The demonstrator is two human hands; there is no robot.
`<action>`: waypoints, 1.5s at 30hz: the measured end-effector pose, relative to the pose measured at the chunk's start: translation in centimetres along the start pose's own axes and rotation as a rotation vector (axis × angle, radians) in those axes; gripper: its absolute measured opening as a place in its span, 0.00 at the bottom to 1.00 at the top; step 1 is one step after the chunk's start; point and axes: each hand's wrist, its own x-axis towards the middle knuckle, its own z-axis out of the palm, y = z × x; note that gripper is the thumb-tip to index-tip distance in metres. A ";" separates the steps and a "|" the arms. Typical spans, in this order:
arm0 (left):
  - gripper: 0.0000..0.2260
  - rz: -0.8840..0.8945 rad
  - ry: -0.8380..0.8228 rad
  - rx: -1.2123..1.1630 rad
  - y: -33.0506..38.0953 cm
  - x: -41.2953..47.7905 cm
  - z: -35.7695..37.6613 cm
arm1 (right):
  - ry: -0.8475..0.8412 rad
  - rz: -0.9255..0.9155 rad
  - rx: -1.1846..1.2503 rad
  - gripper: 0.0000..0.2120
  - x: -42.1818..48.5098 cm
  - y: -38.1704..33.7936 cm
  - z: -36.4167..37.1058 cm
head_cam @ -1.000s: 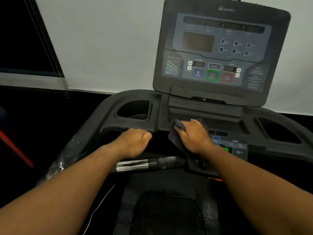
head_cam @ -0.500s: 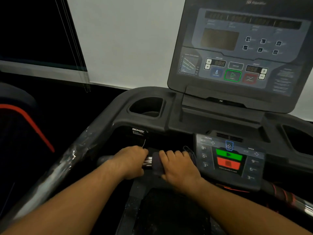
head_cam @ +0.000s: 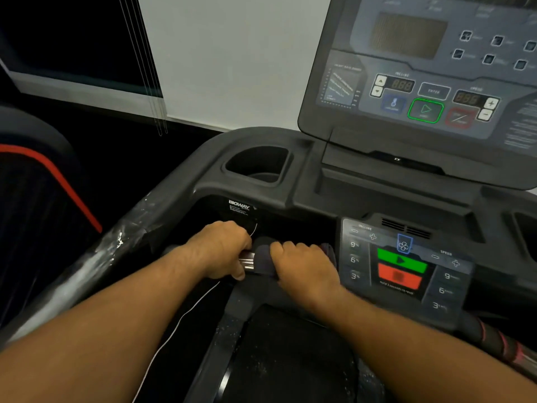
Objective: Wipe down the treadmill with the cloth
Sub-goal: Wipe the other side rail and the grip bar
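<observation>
The black treadmill (head_cam: 308, 181) fills the view, its console screen (head_cam: 421, 68) at the upper right. A horizontal handlebar (head_cam: 247, 261) with a shiny metal sensor crosses in front of me. My left hand (head_cam: 220, 248) is closed around that bar. Right beside it, my right hand (head_cam: 302, 264) presses a dark cloth (head_cam: 263, 254) wrapped over the bar; only the cloth's left part and a bit at the right show past my fingers.
A lower control panel (head_cam: 401, 266) with green and red buttons sits just right of my right hand. A cup holder (head_cam: 258, 164) lies behind my hands. The plastic-wrapped left side rail (head_cam: 110, 251) runs diagonally. A thin white cable (head_cam: 186, 312) hangs below. The belt (head_cam: 290, 356) is underneath.
My right hand moved the cloth from the console ledge down onto the handlebar beside my left hand. The view shifted left and closer.
</observation>
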 end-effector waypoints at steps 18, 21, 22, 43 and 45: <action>0.16 0.045 0.094 -0.079 -1.2 -1.1 1.5 | -0.106 -0.191 0.029 0.27 1.4 0.7 -0.7; 0.28 0.083 0.089 -0.102 -2.3 -1.6 0.7 | 0.128 -0.218 -0.122 0.30 -0.5 -0.5 1.7; 0.33 0.088 0.111 -0.080 -3.2 -1.9 0.0 | 0.172 -0.232 -0.121 0.32 -0.6 -0.4 2.3; 0.23 -0.429 0.272 -0.468 -16.4 -1.3 -5.1 | 0.073 -0.170 -0.023 0.28 5.6 -8.6 0.9; 0.21 -0.432 0.295 -0.476 -16.5 -1.2 -5.2 | 0.056 -0.170 0.026 0.29 6.0 -8.9 0.7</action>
